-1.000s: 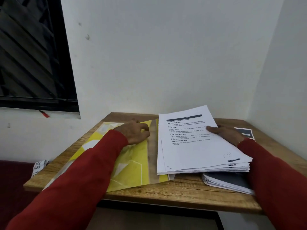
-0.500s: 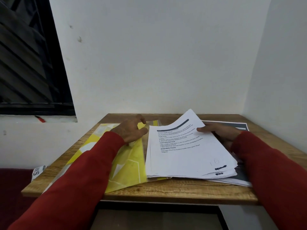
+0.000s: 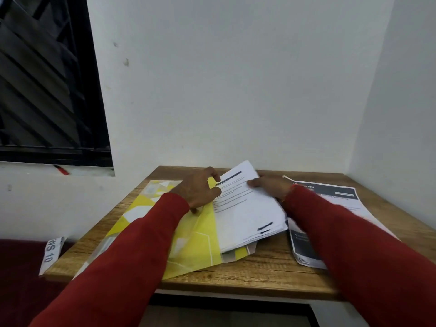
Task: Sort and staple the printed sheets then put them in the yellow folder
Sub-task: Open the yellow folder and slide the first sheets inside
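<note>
A yellow folder (image 3: 195,234) with white shapes lies on the left half of the wooden table (image 3: 266,270). A thick stack of printed sheets (image 3: 247,208) rests tilted, its left edge over the folder. My left hand (image 3: 200,190) grips the folder's upper flap beside the stack's left edge, thumb and fingers curled. My right hand (image 3: 269,185) holds the stack at its far right edge, thumb on top. A second bundle of sheets with dark headers (image 3: 328,197) lies flat on the right, partly under my right sleeve.
White walls close the table in at the back and right. A dark window is at upper left, with a red object (image 3: 61,170) on its sill. A white label strip (image 3: 50,253) hangs off the table's left, over a dark red surface.
My right hand has slid the stack of sheets leftward onto the yellow folder, uncovering the dark-header bundle on the right. My left hand has shifted right to the stack's left edge.
</note>
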### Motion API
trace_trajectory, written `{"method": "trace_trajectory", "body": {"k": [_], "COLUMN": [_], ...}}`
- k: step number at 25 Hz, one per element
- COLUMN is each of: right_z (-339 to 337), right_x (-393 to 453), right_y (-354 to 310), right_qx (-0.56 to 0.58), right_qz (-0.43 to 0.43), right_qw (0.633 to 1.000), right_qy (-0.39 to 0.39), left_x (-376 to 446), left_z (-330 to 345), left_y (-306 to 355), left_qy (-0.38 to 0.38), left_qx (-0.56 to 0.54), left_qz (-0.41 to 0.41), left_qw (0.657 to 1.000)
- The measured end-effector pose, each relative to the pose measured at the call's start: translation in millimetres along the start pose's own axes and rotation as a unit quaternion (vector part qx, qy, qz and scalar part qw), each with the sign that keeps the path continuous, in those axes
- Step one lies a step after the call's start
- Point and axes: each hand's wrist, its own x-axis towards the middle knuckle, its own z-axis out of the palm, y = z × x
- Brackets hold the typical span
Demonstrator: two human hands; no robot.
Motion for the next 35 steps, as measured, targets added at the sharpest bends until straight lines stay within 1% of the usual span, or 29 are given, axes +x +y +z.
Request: {"method": "trace_trajectory", "body": {"k": [3,5,8,12,13,15,18,20,22,24,26,28,31,35], "right_z": [31.5,27.2,8.4,20.6,25.3,29.3,20.9,18.7,24.1,35.4,45.5,48.1,46.9,54.9], "right_x": [9.3,8.2,8.8,14.4,15.7,9.0,-5.3,-6.6,-8.4,-11.7,-14.3,-17.1,-15.5,-15.5], "right_y": [7.2,7.0,9.9,21.2,24.5,25.3,18.8,14.9,13.3,13.3,14.2,14.2,13.2,16.8], "right_qx": [0.002,0.014,0.039,0.056,0.073,0.086,0.058,0.042,0.063,0.091,0.107,0.124,0.115,0.033], "right_qz": [0.044,0.058,0.052,0.051,0.059,0.070,0.080,0.080,0.071,0.058,0.060,0.051,0.019,-0.009], "right_qw": [0.999,0.998,0.996,0.993,0.992,0.992,0.994,0.995,0.995,0.994,0.991,0.989,0.992,0.999], "right_qy": [-0.024,-0.002,0.055,0.086,0.081,0.067,0.043,0.046,0.033,-0.001,-0.044,-0.068,-0.045,-0.018], "left_x": [-0.6,-0.8,0.6,4.4,4.9,4.5,10.5,15.6,17.8,17.6,17.2,17.2,16.3,13.7], "left_z": [-1.6,-0.2,-1.8,-8.8,-8.9,-7.5,-10.3,-13.4,-10.0,-1.9,5.2,8.9,11.3,15.5], "left_y": [1.3,-0.1,-0.3,2.5,2.9,5.3,14.8,23.4,34.0,42.5,47.0,47.9,48.5,48.3], "left_qy": [-0.002,-0.002,0.005,0.029,0.024,-0.015,-0.063,-0.064,-0.064,-0.063,-0.058,-0.054,-0.052,-0.058], "left_qx": [0.003,0.006,0.007,0.016,0.005,-0.007,0.010,0.012,-0.009,-0.035,-0.040,-0.042,-0.044,-0.002], "left_qz": [-0.008,-0.011,-0.010,-0.018,-0.029,-0.059,-0.081,-0.086,-0.096,-0.109,-0.112,-0.115,-0.106,-0.101], "left_qw": [1.000,1.000,1.000,0.999,0.999,0.998,0.995,0.994,0.993,0.991,0.991,0.991,0.992,0.993]}}
